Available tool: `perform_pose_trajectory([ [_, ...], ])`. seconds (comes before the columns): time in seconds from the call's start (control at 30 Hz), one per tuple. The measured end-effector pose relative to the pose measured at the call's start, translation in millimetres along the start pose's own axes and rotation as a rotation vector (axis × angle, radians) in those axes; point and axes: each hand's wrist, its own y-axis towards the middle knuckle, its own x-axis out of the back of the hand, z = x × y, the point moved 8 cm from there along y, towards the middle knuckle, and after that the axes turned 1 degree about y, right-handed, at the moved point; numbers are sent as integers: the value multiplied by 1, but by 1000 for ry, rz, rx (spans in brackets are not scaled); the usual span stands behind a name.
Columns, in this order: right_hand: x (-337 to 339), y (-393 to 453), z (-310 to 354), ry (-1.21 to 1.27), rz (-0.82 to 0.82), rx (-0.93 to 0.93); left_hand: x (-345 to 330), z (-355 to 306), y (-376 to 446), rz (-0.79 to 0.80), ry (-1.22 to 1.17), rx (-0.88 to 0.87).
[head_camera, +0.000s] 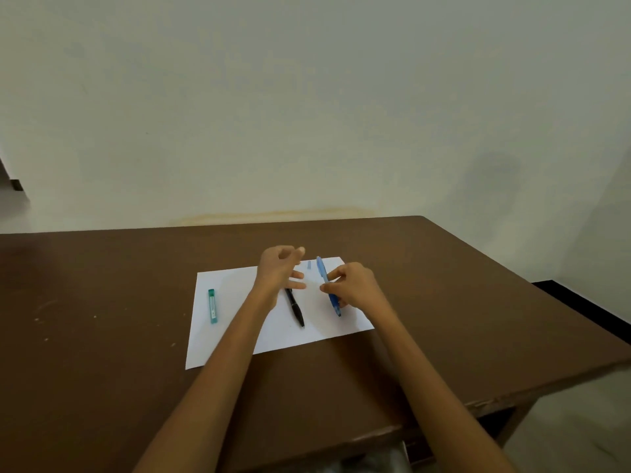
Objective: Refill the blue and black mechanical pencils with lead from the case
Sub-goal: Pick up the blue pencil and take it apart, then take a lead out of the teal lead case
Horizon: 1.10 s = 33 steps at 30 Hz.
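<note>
right hand (pixel 351 285) pinches the slim blue plastic mechanical pencil (pixel 327 285) lying near-to-far, loose-fingered left hand (pixel 278 269) sits just left of it

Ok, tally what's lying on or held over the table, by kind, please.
Mechanical pencils: 2, blue pencil held by the right hand, black pencil on the paper
Lead case: 1
Paper sheet: 1
Small blue piece: 1
Total: 5

The upper end of the black pencil (pixel 295 309) is covered by the left hand (pixel 278 271). The mid-barrel of the blue pencil (pixel 328 287) is hidden under the right hand (pixel 353 285). A small pale blue piece (pixel 309 265), at 11 o'clock from the blue pencil, is blurred, possibly a cap. Print on the lead case (pixel 212 306) is too small to be read.
</note>
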Motion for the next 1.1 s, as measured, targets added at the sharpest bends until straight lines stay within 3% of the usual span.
perform_pose_trajectory([
  [0.43, 1, 6, -11, -241, -50, 4, 16, -11, -4, -67, 98, -129],
  [0.57, 7, 5, -10, -246, -28, -18, 37, -21, -9, -198, 306, -192],
  [0.67, 16, 2, 5, -183, -91, 43, 77, -23, -19, -340, 647, -228],
  [0.73, 10, 0, 32, -119, -117, 158, 106, -16, -23, -380, 920, -166],
  [0.8, -8, -3, 64, -61, -59, 264, 125, -2, -25, -315, 1079, -12],
  [0.9, -52, -4, 98, -60, 93, 335, 127, 15, -28, -189, 1142, 133],
  [1.1, -107, 14, 110, -41, 200, 307, 131, 16, -26, -250, 1098, 164],
])
